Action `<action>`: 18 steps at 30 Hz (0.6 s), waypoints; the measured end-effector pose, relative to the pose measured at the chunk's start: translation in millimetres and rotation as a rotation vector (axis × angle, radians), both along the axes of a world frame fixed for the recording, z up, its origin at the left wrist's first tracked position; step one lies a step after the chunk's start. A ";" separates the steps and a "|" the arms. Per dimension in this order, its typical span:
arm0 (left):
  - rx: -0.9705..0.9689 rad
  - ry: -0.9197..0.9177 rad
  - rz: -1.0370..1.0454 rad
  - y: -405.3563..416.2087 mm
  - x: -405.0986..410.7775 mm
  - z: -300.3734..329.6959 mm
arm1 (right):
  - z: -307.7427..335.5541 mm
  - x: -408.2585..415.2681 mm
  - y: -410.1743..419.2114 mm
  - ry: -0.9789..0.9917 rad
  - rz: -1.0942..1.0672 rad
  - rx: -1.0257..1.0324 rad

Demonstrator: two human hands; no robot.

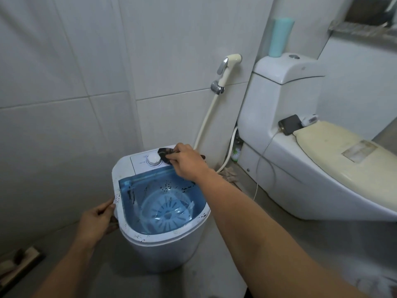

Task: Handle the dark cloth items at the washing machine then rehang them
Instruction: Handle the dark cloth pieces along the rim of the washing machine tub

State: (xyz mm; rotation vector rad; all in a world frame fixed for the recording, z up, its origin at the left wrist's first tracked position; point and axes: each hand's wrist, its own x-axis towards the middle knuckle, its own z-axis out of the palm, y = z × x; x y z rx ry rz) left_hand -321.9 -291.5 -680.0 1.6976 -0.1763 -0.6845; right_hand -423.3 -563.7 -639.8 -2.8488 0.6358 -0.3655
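Note:
A small white washing machine (171,250) stands on the floor with its blue tub (165,209) open and holding some water. My right hand (187,162) is shut on a dark cloth (164,154) and presses it on the white control panel beside the round dial (154,159). Against the machine's left rim, my left hand (97,220) is closed on a second dark cloth piece (112,225), mostly hidden under the fingers. Dark specks dot the rim and inner tub wall.
A white toilet (300,160) with a yellowed lid stands to the right, a black device with a cable on it. A bidet sprayer (227,65) and hose hang on the tiled wall behind. A brush (19,267) lies on the floor at left.

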 end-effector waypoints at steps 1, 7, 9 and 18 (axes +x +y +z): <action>0.001 -0.002 0.001 -0.4 -0.2 0.8 | -1.5 -2.6 0.6 0.005 0.020 -0.024; 0.004 0.001 0.017 -0.4 -0.8 -1.3 | 4.9 4.3 -11.0 -0.005 -0.138 0.031; 0.010 -0.002 0.013 0.0 -1.4 -1.9 | 8.6 4.3 -15.1 -0.040 -0.205 0.122; 0.006 0.010 -0.025 0.3 1.1 -2.1 | -2.1 -46.4 3.0 -0.195 -0.414 0.365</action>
